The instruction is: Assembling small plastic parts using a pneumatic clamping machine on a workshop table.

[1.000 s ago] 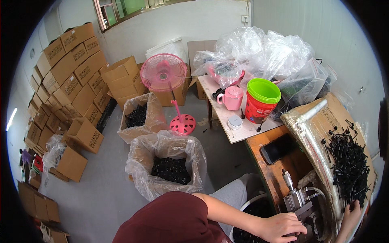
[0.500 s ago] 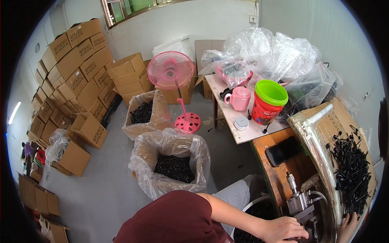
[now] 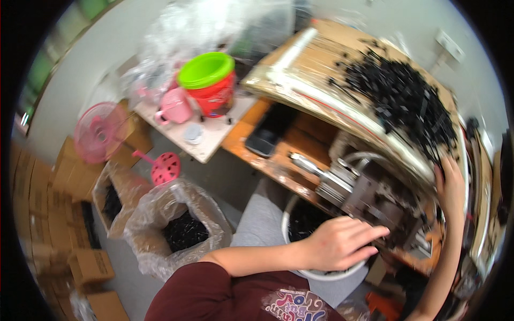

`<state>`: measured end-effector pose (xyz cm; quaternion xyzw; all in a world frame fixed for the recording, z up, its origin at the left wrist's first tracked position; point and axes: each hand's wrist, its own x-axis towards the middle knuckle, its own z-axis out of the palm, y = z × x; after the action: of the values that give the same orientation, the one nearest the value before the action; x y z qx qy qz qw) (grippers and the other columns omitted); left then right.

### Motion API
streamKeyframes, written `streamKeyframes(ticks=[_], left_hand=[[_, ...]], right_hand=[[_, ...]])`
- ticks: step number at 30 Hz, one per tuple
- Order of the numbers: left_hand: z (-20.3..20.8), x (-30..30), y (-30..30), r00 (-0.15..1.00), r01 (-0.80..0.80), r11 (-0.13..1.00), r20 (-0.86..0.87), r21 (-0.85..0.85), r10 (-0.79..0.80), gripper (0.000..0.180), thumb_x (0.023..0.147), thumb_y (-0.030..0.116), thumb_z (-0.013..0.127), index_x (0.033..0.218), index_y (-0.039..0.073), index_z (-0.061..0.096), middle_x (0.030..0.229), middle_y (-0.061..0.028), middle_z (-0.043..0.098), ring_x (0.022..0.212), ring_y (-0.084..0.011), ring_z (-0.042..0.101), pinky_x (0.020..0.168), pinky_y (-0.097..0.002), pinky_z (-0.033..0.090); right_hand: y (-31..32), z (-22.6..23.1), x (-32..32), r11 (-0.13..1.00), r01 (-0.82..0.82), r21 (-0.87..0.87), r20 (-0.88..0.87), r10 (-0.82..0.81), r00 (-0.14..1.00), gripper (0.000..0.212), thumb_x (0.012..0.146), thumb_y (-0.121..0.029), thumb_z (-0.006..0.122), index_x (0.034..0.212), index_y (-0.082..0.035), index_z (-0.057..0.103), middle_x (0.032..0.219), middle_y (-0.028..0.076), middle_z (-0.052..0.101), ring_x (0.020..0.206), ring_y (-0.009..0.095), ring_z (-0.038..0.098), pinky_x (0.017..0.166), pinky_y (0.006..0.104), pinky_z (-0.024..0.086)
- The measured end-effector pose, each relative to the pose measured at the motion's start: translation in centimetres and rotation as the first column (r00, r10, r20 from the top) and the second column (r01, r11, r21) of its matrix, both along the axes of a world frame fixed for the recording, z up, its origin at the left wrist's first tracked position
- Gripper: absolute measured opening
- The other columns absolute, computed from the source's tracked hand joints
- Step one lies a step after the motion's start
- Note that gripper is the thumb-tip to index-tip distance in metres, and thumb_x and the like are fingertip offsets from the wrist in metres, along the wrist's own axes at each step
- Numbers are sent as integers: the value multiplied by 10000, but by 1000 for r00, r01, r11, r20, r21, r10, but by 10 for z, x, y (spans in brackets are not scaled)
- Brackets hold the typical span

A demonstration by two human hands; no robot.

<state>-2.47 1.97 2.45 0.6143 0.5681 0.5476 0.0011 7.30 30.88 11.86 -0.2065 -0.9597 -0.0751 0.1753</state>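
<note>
My left hand (image 3: 345, 243) is held over the white bucket (image 3: 334, 275) beside a metal clamping fixture (image 3: 369, 195), its fingers stretched out and nothing seen in them. The fixture has a silver cylinder on its left and a dark block on its right. At the near edge of a heap of small black stemmed plastic parts (image 3: 412, 101), my right hand (image 3: 451, 179) reaches in with thumb and fingers apart; its fingertips are partly hidden and blurred. The heap lies on a sloping cardboard sheet (image 3: 326, 59) edged with a plastic-wrapped roll.
A black phone (image 3: 272, 130) lies on the wooden bench (image 3: 241, 140). Beside it, a side table (image 3: 201, 152) holds a red tub with a green rim (image 3: 211, 91) and a pink mug (image 3: 175, 106). Plastic-lined boxes (image 3: 144, 235) of black parts and a pink fan (image 3: 101, 132) stand left.
The view has swung right toward the bench. My left hand has come back off the fixture, and its fingers have straightened. My right hand stays at the heap's near edge.
</note>
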Motion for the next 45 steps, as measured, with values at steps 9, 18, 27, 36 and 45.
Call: streamKeyframes(ticks=[9, 18, 27, 36, 45], left_hand=[[-2, 1, 5, 994, 108, 993, 28, -41, -107, 474, 814, 115, 746, 1244, -9, 589, 997, -118, 704, 796, -242, 686, 718, -342, 538], [-1, -2, 3, 982, 186, 981, 23, -56, -185, 492, 865, 241, 710, 1254, -28, 576, 1090, -156, 689, 742, -247, 669, 664, -326, 540], [3, 0, 12, 985, 169, 985, 42, -16, -168, 517, 797, 180, 782, 1235, -18, 594, 1082, -155, 691, 698, -225, 646, 622, -300, 530], [13, 20, 38, 999, 33, 994, -16, 104, -32, 468, 666, 79, 846, 1088, -1, 661, 967, -127, 681, 774, -250, 665, 659, -336, 551], [-6, 13, 19, 999, 44, 999, -28, 4, -44, 318, 699, 7, 799, 999, 22, 697, 938, -100, 681, 757, -243, 672, 638, -314, 543]], right_hand=[[1, 3, 24, 994, -100, 51, -101, 104, 989, 127, 914, -93, 592, 1024, -30, 603, 919, 156, 599, 819, 380, 611, 711, 443, 477], [1, -16, 35, 992, -91, 85, -216, 108, 970, 167, 924, -45, 587, 1088, -20, 604, 901, 160, 562, 790, 378, 602, 685, 439, 471], [-11, 7, 69, 899, -22, -437, -568, -257, 782, 235, 968, -102, 603, 1142, 39, 676, 910, 38, 691, 768, 58, 543, 685, 225, 446], [-167, -67, 34, 529, -360, -769, -614, -454, 646, 159, 966, -15, 568, 1085, 53, 648, 963, 33, 655, 804, 47, 556, 713, 193, 460], [-194, -99, 39, 212, -490, -845, -516, -561, 648, 175, 1032, -129, 495, 1052, 14, 595, 915, 35, 611, 805, 73, 582, 697, 206, 479]])
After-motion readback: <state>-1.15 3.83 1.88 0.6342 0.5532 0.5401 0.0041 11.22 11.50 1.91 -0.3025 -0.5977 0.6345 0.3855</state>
